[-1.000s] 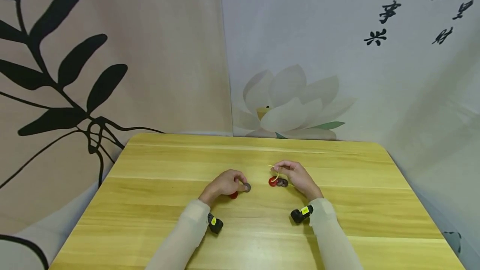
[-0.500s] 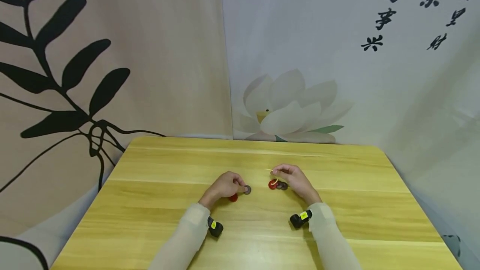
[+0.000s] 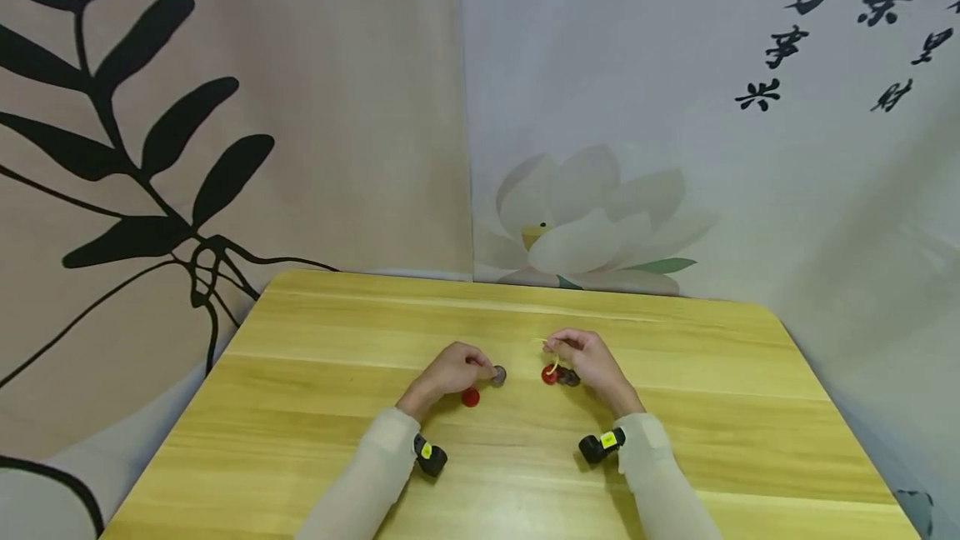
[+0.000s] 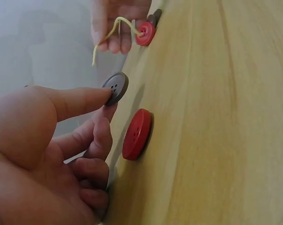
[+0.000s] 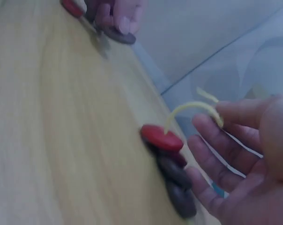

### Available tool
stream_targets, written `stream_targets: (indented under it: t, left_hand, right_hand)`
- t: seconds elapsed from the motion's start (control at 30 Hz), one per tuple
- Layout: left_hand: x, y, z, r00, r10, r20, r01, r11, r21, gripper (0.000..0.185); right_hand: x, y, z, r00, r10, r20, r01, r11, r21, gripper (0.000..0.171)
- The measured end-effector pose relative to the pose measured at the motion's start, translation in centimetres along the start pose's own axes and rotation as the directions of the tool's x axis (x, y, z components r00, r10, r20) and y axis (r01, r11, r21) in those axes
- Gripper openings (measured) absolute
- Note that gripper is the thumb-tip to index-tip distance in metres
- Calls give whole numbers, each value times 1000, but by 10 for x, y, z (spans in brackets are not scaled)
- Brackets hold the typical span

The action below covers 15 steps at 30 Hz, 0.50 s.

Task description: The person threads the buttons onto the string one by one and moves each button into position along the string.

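Cord (image 5: 190, 105): yellow and slim, arching out of your right hand (image 3: 590, 357) and straight down into the strung red button (image 5: 162, 137), a short free end poking out beyond the grip.
Right hand: you've got that cord pinched between thumb and forefinger, the other fingers fanned loosely beside the strung red button.
Button row: red leads, two dark buttons (image 5: 181, 199) line up behind it on the tabletop (image 3: 487, 473), overlapping; a darker red edge shows between, too blurred to name.
Left hand (image 3: 450, 367): thumb and forefinger clamp the grey button (image 4: 115, 88), tilted up with its holes on show; your remaining fingers curl in below it.
Loose red button (image 4: 137, 134): lying on the tabletop near your left hand, well apart from the row.
Wrists: a black camera on each, left (image 3: 431, 457) and right (image 3: 597, 446), at your cream sleeves (image 3: 367, 473).
Backdrop: fabric (image 3: 360, 107), black leaves one side, pale lotus (image 3: 600, 215) the other.
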<state>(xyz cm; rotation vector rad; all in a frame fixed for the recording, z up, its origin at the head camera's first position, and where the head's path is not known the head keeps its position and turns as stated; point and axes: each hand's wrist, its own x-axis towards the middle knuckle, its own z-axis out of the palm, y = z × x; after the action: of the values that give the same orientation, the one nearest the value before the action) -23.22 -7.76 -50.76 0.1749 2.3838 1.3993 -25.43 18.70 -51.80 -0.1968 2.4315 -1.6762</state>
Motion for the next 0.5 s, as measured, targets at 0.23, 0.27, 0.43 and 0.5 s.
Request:
stream_targets:
  t: [0.23,0.27,0.43,0.5]
  left_hand:
    - [0,-2,0,999,41,-29,-43,998,-35,12]
    - [0,-2,0,998,47,-42,-49,998,-42,12]
    - [-2,-2,-1,993,46,-106,-55,995,-83,10]
    - [-2,-2,-1,992,44,-121,-56,993,-100,10]
  right_hand:
    - [-7,-18,1,1000,-13,-8,13,1000,-13,23]
    - [-8,-21,2,1000,-18,-9,18,1000,-18,23]
    - [-13,-35,6,998,-67,-9,67,998,-9,24]
    - [-16,-40,7,997,-79,-11,79,997,21,24]
